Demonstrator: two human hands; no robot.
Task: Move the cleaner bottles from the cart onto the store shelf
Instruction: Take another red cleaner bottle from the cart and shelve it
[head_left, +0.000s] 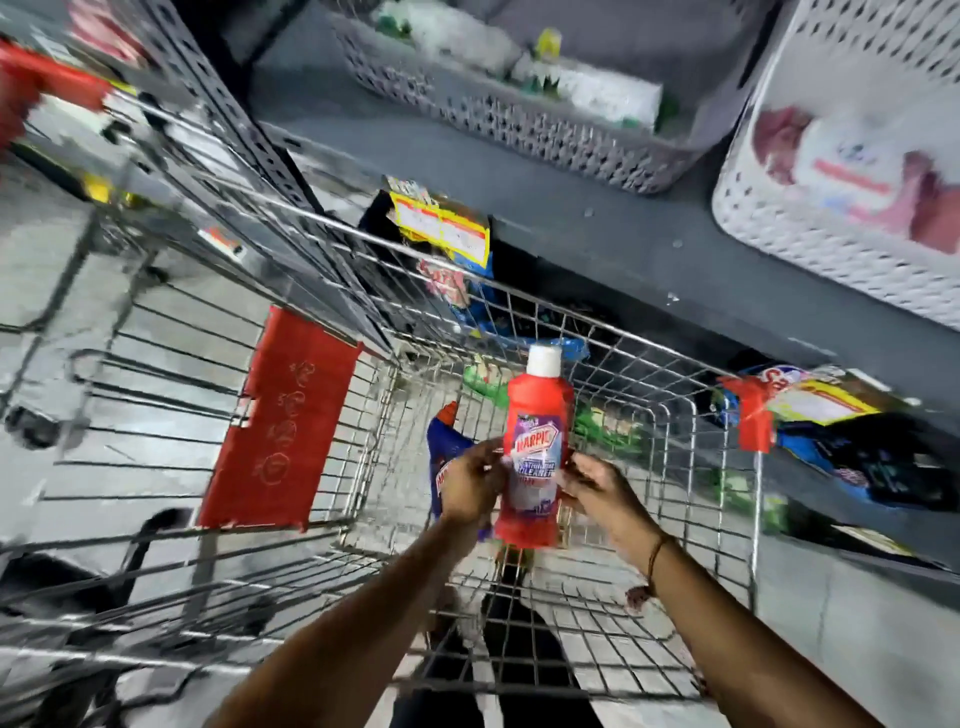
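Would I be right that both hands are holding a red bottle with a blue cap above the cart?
Not quite: the head view shows the cap is white, not blue. Both the left hand and right hand do hold the red bottle above the cart.

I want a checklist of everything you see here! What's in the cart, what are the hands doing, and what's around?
Surface: wire cart, basket mostly bare.
Job's things: red bottle with white cap, held upright over the cart; blue bottle behind the left hand.
Clutter: red flap on the cart.
Grippers: left hand and right hand both grip the red bottle's sides.
Cables: nothing seen.
Surroundings: grey shelf with perforated baskets; price tags; packets below, blurred.
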